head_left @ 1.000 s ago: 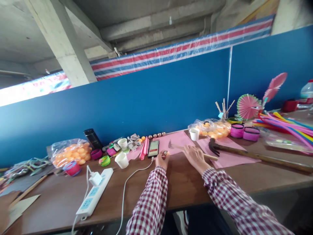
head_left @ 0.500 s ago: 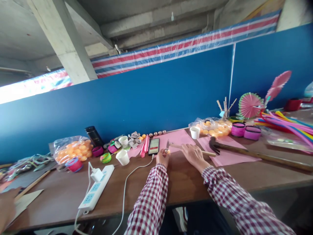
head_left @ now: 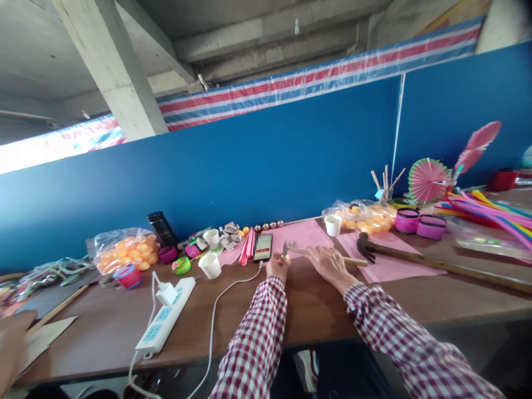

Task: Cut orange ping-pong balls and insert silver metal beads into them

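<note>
My left hand [head_left: 276,269] rests on the brown table, its fingers closed round a small round orange, shiny thing [head_left: 285,258], which looks like a ball. My right hand [head_left: 328,261] is wrapped round the wooden handle [head_left: 352,261] of a small hammer. That hammer's head [head_left: 285,247] is just above the ball, at my left fingertips; whether they touch I cannot tell. Beneath and behind the hammer lies a pink paper sheet [head_left: 307,231]. A phone [head_left: 262,247] with a white cable lies just beyond my left hand.
To the right, a large claw hammer [head_left: 419,259] lies across more pink paper [head_left: 386,271]. White cups [head_left: 210,265], bags of orange balls [head_left: 128,252] and a power strip [head_left: 166,318] stand around. A blue partition [head_left: 266,166] closes the back. Another person's hand [head_left: 14,343] is at far left.
The small hammer's head sits slightly lower, closer to the ball. Both my hands stay in nearly the same place, and the whole view has shifted a little.
</note>
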Demonstrator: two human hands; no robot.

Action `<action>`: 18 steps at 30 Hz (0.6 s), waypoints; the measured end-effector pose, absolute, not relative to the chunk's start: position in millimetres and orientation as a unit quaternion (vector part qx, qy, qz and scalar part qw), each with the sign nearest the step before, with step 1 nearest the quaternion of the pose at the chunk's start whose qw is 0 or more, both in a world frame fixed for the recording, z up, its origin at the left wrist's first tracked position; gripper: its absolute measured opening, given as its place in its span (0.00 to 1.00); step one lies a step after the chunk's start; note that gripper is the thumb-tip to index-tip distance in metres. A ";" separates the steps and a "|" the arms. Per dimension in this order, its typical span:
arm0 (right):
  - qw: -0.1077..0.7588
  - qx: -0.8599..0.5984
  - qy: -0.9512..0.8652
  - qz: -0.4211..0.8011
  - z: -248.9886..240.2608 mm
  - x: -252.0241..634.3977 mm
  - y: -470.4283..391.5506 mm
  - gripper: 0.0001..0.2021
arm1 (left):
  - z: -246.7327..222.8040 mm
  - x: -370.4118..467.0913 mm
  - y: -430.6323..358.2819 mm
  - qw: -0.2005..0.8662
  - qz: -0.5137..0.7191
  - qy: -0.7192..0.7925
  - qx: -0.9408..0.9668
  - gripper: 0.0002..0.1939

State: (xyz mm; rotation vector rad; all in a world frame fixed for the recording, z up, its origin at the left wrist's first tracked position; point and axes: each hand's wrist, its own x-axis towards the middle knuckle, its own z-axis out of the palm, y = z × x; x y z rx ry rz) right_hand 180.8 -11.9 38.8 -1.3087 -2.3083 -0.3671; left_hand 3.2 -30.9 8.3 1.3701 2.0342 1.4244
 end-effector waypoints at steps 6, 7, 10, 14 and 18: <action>0.248 -0.461 -0.837 -0.161 36.4 181.0 -10.0 0.16 | 8.7 2.9 -31.0 0.151 0.494 0.714 0.472 0.13; 0.248 -0.456 -0.839 -0.164 36.2 181.0 -10.0 0.16 | 8.7 2.7 -31.1 0.150 0.493 0.715 0.472 0.13; 0.253 -0.453 -0.839 -0.166 35.8 181.3 -9.9 0.16 | 8.3 2.1 -31.0 0.150 0.496 0.713 0.472 0.13; 0.258 -0.452 -0.838 -0.165 35.0 181.4 -9.6 0.17 | 5.6 2.1 -29.2 0.152 0.508 0.711 0.461 0.14; 0.250 -0.437 -0.849 -0.162 33.7 179.4 -10.3 0.16 | 3.2 1.9 -27.0 0.151 0.514 0.712 0.453 0.14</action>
